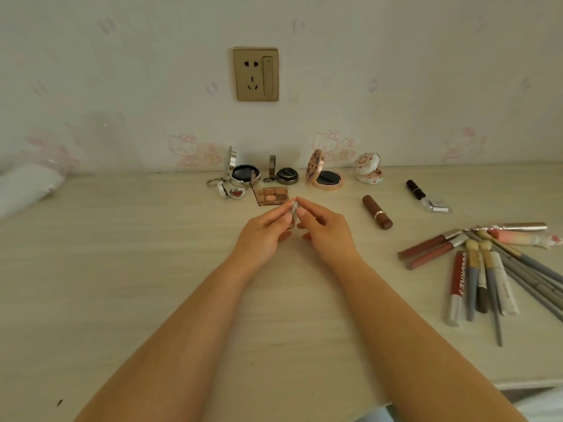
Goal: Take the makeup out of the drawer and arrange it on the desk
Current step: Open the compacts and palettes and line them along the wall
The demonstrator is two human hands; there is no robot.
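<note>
Hands: left hand (264,231) and right hand (323,228) meet mid-desk (122,269), forearms converging.
Grip: both pinch one small silvery case (293,210) by fingertips.
Behind: eyeshadow palette (272,195), open.

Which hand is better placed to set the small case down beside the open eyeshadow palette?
Probably the left hand: both pinch the small case, but the palette lies just beyond the left fingers, while the right hand sits further right.

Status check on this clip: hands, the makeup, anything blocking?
Left hand and right hand both pinch a small silver case above the desk. Four open compacts along the wall, brushes and tubes at right. Nothing blocking.
</note>
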